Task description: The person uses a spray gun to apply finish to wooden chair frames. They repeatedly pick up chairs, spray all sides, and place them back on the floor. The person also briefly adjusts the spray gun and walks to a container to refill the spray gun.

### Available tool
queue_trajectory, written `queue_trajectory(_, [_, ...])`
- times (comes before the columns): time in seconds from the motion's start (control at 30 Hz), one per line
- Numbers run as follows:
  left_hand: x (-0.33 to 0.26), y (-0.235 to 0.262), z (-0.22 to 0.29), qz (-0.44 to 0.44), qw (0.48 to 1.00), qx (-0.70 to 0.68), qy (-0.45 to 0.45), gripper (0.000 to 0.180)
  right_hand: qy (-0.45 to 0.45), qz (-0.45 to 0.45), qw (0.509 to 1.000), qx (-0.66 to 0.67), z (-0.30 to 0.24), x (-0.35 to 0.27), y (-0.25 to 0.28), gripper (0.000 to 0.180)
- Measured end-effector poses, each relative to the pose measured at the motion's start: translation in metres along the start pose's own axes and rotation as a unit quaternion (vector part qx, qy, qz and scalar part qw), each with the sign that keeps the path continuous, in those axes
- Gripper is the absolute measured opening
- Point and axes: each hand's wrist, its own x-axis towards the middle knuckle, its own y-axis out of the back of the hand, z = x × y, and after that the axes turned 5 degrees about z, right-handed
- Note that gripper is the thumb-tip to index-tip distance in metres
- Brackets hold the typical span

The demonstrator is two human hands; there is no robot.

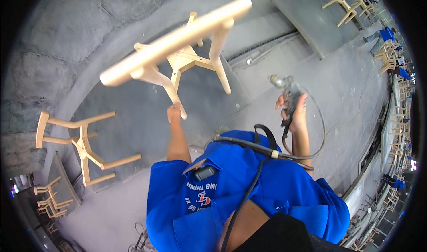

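A pale wooden chair frame (182, 60) stands before me, tilted, its thick curved top rail nearest the camera. My left hand (174, 113) is closed round the lower end of one of its legs. To the right, my right hand (297, 111) grips a spray gun (290, 91), with its metal nozzle end pointing up and to the left, away from my body. A thin hose runs from the gun past my right forearm. The gun is apart from the chair frame, and its trigger is partly hidden by my fingers.
Another chair frame (82, 147) lies at the left. Smaller frames (53, 197) are at the lower left. A flat grey panel (307, 18) is at the far right. A black hose (249, 185) crosses my chest. Along the right rim are rows of chairs (400, 118) and people (386, 34).
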Motion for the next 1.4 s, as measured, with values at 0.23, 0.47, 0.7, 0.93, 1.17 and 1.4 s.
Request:
queue_trajectory(0.23, [-0.158, 0.001, -0.030, -0.300, 0.950, -0.062, -0.053, 0.045, 0.023, -0.051, 0.971, 0.233, -0.027, -0.017, 0.043, 0.099])
queue_trajectory(0.47, [-0.354, 0.047, -0.125, -0.214, 0.974, 0.032, -0.073, 0.057, -0.162, 0.054, 0.980, 0.105, 0.107, 0.017, 0.079, 0.072])
queue_trajectory(0.7, [-0.457, 0.110, -0.140, -0.066, 0.996, -0.029, 0.048, 0.058, -0.231, 0.171, 0.958, 0.022, 0.222, 0.004, 0.129, 0.063])
queue_trajectory(0.93, [-0.485, 0.168, -0.059, -0.118, 0.984, -0.060, 0.121, 0.056, -0.217, 0.189, 0.958, -0.006, 0.215, -0.032, 0.123, 0.057])
queue_trajectory(1.17, [-0.434, 0.189, -0.003, -0.228, 0.970, -0.053, 0.065, 0.053, -0.071, 0.085, 0.962, 0.249, 0.106, -0.101, 0.063, 0.068])
queue_trajectory(1.4, [-0.385, 0.241, -0.028, -0.259, 0.964, -0.043, 0.051, 0.050, 0.001, 0.081, 0.951, 0.298, 0.097, -0.148, -0.008, 0.072])
